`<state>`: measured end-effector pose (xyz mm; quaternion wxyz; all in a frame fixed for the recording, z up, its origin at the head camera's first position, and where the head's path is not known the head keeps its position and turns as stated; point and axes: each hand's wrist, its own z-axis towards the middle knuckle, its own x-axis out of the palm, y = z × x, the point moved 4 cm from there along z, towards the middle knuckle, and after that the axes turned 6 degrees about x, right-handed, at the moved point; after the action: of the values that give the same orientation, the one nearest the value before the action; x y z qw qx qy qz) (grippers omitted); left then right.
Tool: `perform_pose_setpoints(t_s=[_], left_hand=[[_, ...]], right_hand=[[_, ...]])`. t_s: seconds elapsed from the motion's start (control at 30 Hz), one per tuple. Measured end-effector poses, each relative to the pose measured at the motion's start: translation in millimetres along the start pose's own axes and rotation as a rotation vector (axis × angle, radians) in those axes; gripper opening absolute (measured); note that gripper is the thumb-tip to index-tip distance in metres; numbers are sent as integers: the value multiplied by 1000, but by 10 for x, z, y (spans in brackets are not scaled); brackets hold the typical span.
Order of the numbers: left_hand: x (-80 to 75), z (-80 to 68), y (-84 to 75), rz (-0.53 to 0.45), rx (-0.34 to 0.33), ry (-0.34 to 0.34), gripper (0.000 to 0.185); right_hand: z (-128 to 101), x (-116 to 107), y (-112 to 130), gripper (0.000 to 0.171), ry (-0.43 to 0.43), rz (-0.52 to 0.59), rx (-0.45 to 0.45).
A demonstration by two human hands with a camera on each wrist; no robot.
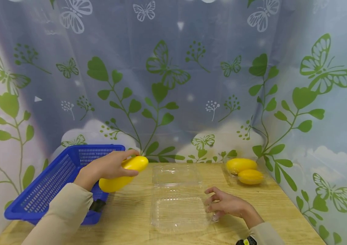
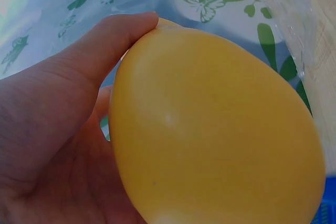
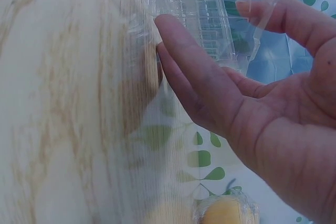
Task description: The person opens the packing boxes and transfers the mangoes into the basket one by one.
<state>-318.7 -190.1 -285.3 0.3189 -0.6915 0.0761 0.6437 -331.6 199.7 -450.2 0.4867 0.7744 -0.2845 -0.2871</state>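
My left hand (image 1: 114, 165) grips a long, smooth yellow fruit (image 1: 135, 164), holding it tilted above the table beside the blue basket. Close up in the left wrist view, the thumb lies along one side of the yellow fruit (image 2: 220, 124) and the palm is behind it. An opened clear plastic clamshell box (image 1: 178, 226) lies on the table in front of me, its lid (image 1: 176, 175) folded back. At its right edge is my right hand (image 1: 230, 205), fingers apart and loosely bent. In the right wrist view nothing is gripped between thumb and fingers of the right hand (image 3: 262, 108).
The blue plastic basket (image 1: 49, 180) stands at the left of the wooden table (image 1: 133, 211); its inside is partly hidden by my arm. At the back right, two yellow fruits (image 1: 241, 165) sit in another clear box. A butterfly-patterned curtain (image 1: 173, 102) hangs behind and at the sides.
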Motion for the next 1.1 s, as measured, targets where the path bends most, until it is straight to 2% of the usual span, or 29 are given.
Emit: perform_pose_setpoints(t_s=[0.63, 0.87, 1.1], left_hand=[[-135, -116, 269, 33, -71, 17, 71], [-196, -164, 386, 53, -87, 0, 72], [-194, -185, 489, 53, -101, 2, 71]], right_hand=[[-8, 13, 10, 67, 3, 8, 5], [-10, 16, 17, 67, 3, 4, 3], [-21, 23, 22, 67, -3, 6, 3]])
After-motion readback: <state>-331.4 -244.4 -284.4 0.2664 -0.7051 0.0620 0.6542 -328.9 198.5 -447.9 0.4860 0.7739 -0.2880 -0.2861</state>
